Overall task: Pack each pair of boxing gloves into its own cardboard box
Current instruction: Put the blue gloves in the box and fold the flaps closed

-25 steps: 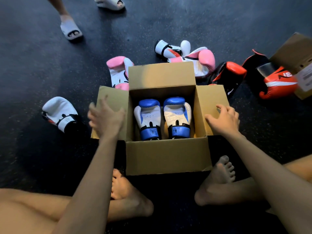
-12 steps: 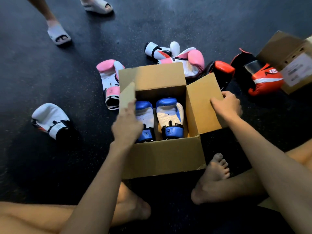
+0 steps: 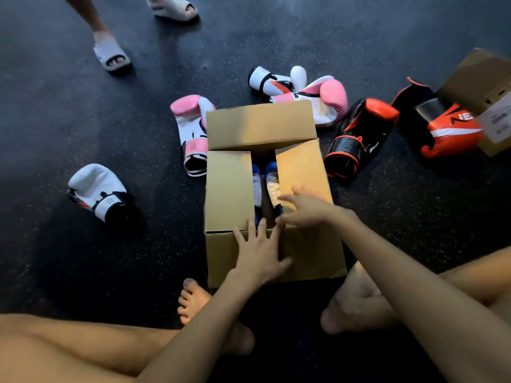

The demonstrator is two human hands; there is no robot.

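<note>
Brown cardboard box (image 3: 260, 125), blue-and-white gloves (image 3: 264, 181), speckled dark floor (image 3: 83, 120).

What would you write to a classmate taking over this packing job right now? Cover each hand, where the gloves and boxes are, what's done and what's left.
Left hand: open, fingers spread on the near top edge of the cardboard box.
Right hand: open, fingers straight, pressing on the right flap.
Done: the blue-and-white gloves lie inside; both side flaps are folded inward.
Left: close the far flap, which stands open. Then pack the pink pair, white pair and red-and-black pair, all loose on the floor. A second box sits at the far right.
</note>
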